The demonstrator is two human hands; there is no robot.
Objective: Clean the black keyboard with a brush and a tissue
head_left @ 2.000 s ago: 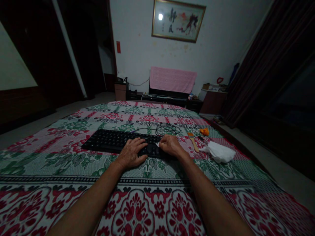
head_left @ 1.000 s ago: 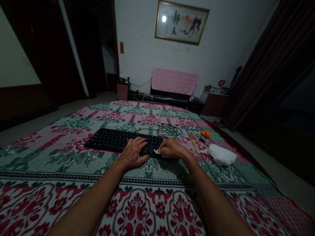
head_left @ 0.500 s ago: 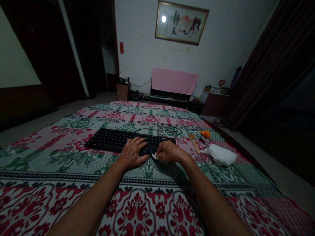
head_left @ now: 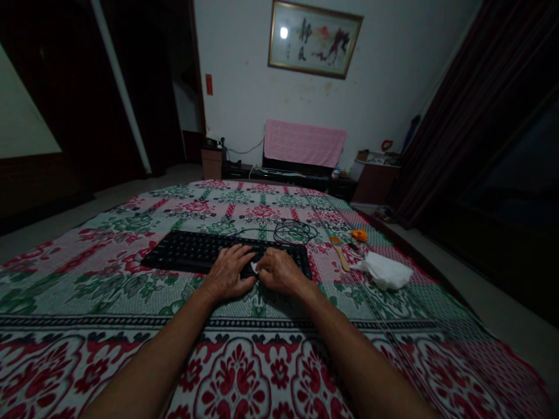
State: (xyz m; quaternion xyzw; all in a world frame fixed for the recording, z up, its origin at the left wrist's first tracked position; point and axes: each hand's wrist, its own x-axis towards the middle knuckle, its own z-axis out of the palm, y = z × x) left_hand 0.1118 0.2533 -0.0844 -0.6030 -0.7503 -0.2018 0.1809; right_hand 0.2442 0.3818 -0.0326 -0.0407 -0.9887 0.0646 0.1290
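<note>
A black keyboard (head_left: 187, 249) lies flat on the patterned bed cover, its coiled cable (head_left: 296, 232) behind it. Across the keyboard's middle and front edge rests my left hand (head_left: 230, 272), palm down, fingers stretched and slightly apart, holding nothing. Close beside it on the keys, my right hand (head_left: 279, 271) has its fingers closed around a small piece of white tissue (head_left: 254, 267). Only a bit of the tissue shows at the fingertips; the keys beneath both hands are hidden.
To the right lie a flat brush (head_left: 340, 254) with a wooden handle, an orange crumpled item (head_left: 359, 235) and a pack of white tissues (head_left: 386, 271). A floral cover (head_left: 236, 361) spreads under everything. A pink cloth (head_left: 303, 142) hangs over something by the far wall.
My right hand has moved left across the keyboard with the tissue, closer to my left hand. The left hand stays on the keyboard. The whole view has shifted slightly.
</note>
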